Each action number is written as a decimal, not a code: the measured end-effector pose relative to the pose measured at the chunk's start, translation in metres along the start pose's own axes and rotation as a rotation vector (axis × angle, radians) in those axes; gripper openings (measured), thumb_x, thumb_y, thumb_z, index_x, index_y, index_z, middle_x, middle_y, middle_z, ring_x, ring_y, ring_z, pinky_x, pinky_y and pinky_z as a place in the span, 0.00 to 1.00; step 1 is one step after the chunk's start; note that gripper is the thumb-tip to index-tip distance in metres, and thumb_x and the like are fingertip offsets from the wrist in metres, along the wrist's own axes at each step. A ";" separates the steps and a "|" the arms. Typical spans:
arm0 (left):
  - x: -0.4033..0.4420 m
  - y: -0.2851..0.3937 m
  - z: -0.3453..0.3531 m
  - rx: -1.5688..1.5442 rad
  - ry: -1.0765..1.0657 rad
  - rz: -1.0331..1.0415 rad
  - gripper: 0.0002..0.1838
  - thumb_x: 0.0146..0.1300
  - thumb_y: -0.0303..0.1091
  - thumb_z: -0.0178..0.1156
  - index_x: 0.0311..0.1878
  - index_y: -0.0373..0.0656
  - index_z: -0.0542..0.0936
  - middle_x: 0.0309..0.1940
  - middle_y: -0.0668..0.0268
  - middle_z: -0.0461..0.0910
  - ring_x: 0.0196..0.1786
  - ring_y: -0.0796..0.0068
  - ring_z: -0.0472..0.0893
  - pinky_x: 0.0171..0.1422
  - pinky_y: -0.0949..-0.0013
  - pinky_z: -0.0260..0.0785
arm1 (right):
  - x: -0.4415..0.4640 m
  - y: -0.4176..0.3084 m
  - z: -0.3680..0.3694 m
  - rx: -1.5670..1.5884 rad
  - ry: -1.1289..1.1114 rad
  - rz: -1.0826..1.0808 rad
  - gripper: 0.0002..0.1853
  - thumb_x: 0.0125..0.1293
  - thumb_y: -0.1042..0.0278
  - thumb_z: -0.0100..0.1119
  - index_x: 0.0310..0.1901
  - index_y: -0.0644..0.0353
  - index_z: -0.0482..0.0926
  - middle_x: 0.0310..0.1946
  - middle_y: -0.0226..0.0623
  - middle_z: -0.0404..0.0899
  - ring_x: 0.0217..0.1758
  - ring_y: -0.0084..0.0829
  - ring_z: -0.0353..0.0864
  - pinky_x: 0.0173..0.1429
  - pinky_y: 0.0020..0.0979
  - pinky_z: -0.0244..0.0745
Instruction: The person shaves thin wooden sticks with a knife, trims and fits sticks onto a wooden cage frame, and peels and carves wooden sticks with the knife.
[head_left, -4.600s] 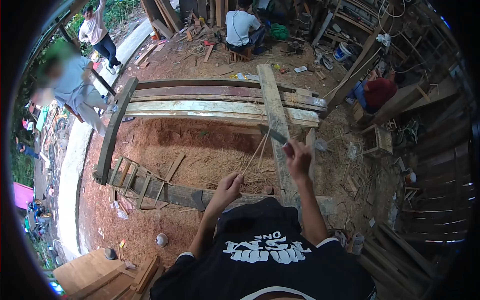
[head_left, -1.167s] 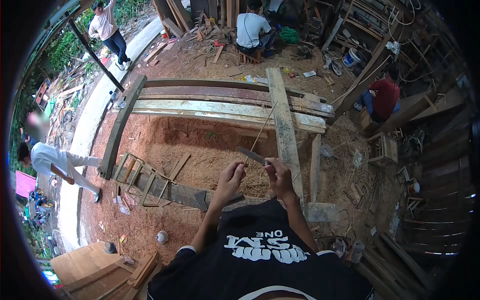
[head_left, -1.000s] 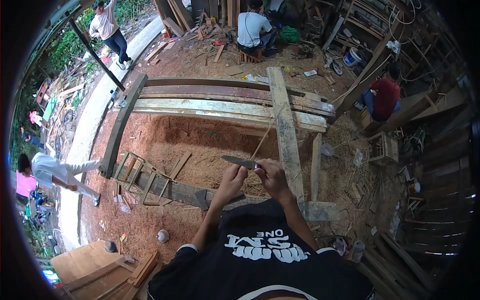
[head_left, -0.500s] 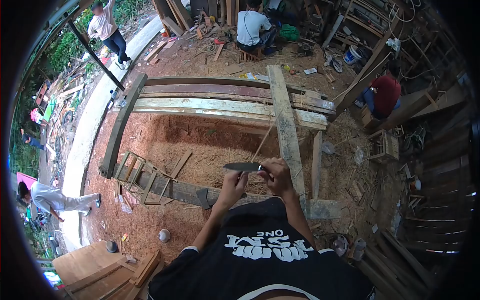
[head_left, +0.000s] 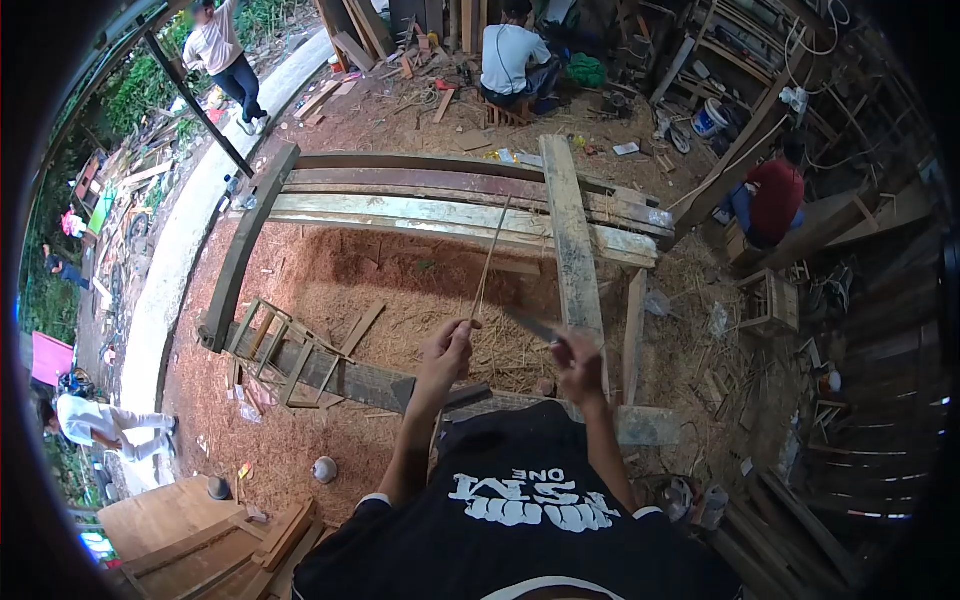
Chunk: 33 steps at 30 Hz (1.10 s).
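Note:
Between the thumb and fingers of my left hand (head_left: 446, 356) is the lower end of a thin strip (head_left: 491, 252), which points up and away toward the long boards. My right hand (head_left: 579, 366) is closed round the handle of a knife (head_left: 531, 324). The dark blade slants up and left, its tip close to the strip's lower part but not clearly touching it. Both hands are above the near side of a wooden frame, left of an upright plank (head_left: 572, 240) lying across the long boards (head_left: 410, 209).
A small wooden ladder-like frame (head_left: 288, 358) leans on the near beam (head_left: 365, 385). One person (head_left: 511, 62) sits at the back, another in red (head_left: 775, 198) sits at right. Two people are at left, one standing (head_left: 222, 55), one walking (head_left: 112, 424). A stool (head_left: 768, 302) stands at right.
My hands have moved apart, the left going left and the right slightly right and down. The knife has turned from level to slanted, and the strip has swung left. The walking person has moved left and down.

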<state>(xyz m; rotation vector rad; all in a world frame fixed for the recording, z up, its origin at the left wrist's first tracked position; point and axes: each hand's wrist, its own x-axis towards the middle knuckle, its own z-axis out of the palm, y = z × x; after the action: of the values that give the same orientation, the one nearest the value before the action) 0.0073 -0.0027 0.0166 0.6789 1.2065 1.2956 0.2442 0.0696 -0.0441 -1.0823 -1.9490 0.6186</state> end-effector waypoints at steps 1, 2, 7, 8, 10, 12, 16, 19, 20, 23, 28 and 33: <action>0.003 -0.003 0.005 -0.062 -0.006 -0.016 0.13 0.80 0.42 0.50 0.51 0.42 0.75 0.24 0.79 0.62 0.20 0.91 0.57 0.23 0.80 0.49 | -0.001 -0.010 0.004 0.013 -0.049 -0.038 0.21 0.72 0.46 0.55 0.46 0.59 0.81 0.33 0.43 0.80 0.38 0.49 0.81 0.42 0.45 0.72; 0.005 -0.007 0.009 -0.032 0.001 -0.012 0.13 0.80 0.42 0.50 0.51 0.42 0.75 0.24 0.79 0.63 0.21 0.91 0.57 0.23 0.80 0.49 | 0.003 -0.020 0.004 0.023 -0.098 -0.080 0.21 0.71 0.46 0.56 0.47 0.59 0.81 0.33 0.43 0.80 0.38 0.49 0.81 0.43 0.44 0.72; 0.009 -0.018 0.020 0.161 -0.050 0.052 0.11 0.79 0.39 0.49 0.44 0.42 0.75 0.25 0.79 0.65 0.24 0.91 0.62 0.25 0.80 0.53 | 0.026 -0.044 0.007 0.034 -0.175 -0.167 0.19 0.70 0.48 0.57 0.45 0.59 0.80 0.32 0.41 0.80 0.38 0.48 0.80 0.46 0.44 0.70; 0.012 -0.025 0.018 0.230 -0.073 0.090 0.12 0.79 0.38 0.49 0.43 0.42 0.76 0.25 0.79 0.66 0.25 0.92 0.62 0.25 0.80 0.54 | 0.029 -0.048 0.009 0.046 -0.162 -0.195 0.19 0.70 0.49 0.58 0.45 0.59 0.80 0.31 0.41 0.80 0.38 0.47 0.80 0.46 0.43 0.70; 0.011 -0.032 0.016 0.396 -0.021 0.219 0.10 0.76 0.32 0.50 0.40 0.38 0.77 0.25 0.73 0.67 0.25 0.85 0.65 0.28 0.74 0.58 | 0.032 -0.054 0.015 0.040 -0.153 -0.186 0.19 0.69 0.49 0.58 0.43 0.59 0.80 0.30 0.41 0.80 0.37 0.47 0.80 0.45 0.43 0.70; 0.011 -0.035 0.019 0.589 0.042 0.445 0.07 0.74 0.29 0.52 0.41 0.36 0.77 0.25 0.69 0.68 0.26 0.81 0.67 0.29 0.71 0.60 | 0.034 -0.053 0.016 0.016 -0.178 -0.187 0.19 0.69 0.48 0.59 0.40 0.60 0.80 0.30 0.41 0.80 0.37 0.46 0.80 0.45 0.43 0.70; 0.001 -0.026 0.014 0.725 0.012 0.406 0.06 0.68 0.23 0.56 0.45 0.33 0.78 0.27 0.59 0.73 0.29 0.68 0.72 0.34 0.65 0.65 | 0.030 -0.043 0.017 0.002 -0.219 -0.198 0.20 0.68 0.48 0.61 0.37 0.60 0.81 0.30 0.41 0.81 0.36 0.45 0.81 0.45 0.41 0.70; -0.004 -0.023 0.016 0.753 0.022 0.459 0.07 0.65 0.21 0.56 0.45 0.31 0.79 0.31 0.47 0.78 0.33 0.51 0.79 0.40 0.59 0.69 | 0.027 -0.039 0.019 0.037 -0.187 -0.200 0.19 0.66 0.49 0.63 0.38 0.60 0.82 0.30 0.41 0.82 0.36 0.44 0.81 0.45 0.41 0.70; -0.003 -0.029 0.013 0.786 0.025 0.478 0.07 0.65 0.21 0.57 0.44 0.30 0.79 0.32 0.47 0.78 0.34 0.49 0.79 0.40 0.58 0.70 | 0.025 -0.037 0.019 0.048 -0.176 -0.198 0.19 0.66 0.49 0.64 0.38 0.60 0.83 0.29 0.41 0.82 0.35 0.44 0.81 0.45 0.41 0.70; -0.003 -0.028 0.017 0.814 0.040 0.443 0.07 0.66 0.22 0.57 0.44 0.30 0.80 0.33 0.46 0.80 0.35 0.49 0.81 0.41 0.58 0.71 | 0.021 -0.031 0.021 0.039 -0.185 -0.141 0.20 0.66 0.47 0.64 0.40 0.59 0.83 0.27 0.38 0.80 0.35 0.43 0.80 0.48 0.39 0.69; -0.010 -0.016 0.021 0.697 0.063 0.259 0.09 0.70 0.26 0.56 0.46 0.29 0.80 0.33 0.50 0.82 0.33 0.62 0.82 0.39 0.64 0.72 | 0.028 -0.011 0.000 -0.004 -0.124 0.012 0.17 0.67 0.50 0.63 0.41 0.58 0.84 0.28 0.41 0.82 0.35 0.44 0.81 0.46 0.41 0.70; -0.023 -0.035 -0.008 0.638 0.061 0.107 0.13 0.76 0.33 0.54 0.48 0.30 0.80 0.31 0.60 0.82 0.34 0.79 0.77 0.41 0.71 0.71 | 0.008 0.033 -0.017 -0.311 0.003 0.116 0.15 0.71 0.53 0.59 0.44 0.57 0.82 0.32 0.42 0.83 0.37 0.46 0.81 0.45 0.43 0.69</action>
<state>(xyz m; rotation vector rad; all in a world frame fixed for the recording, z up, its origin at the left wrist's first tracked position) 0.0156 -0.0341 -0.0107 1.1767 1.6714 1.0124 0.2715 0.0934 -0.0549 -1.3932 -2.0346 0.3799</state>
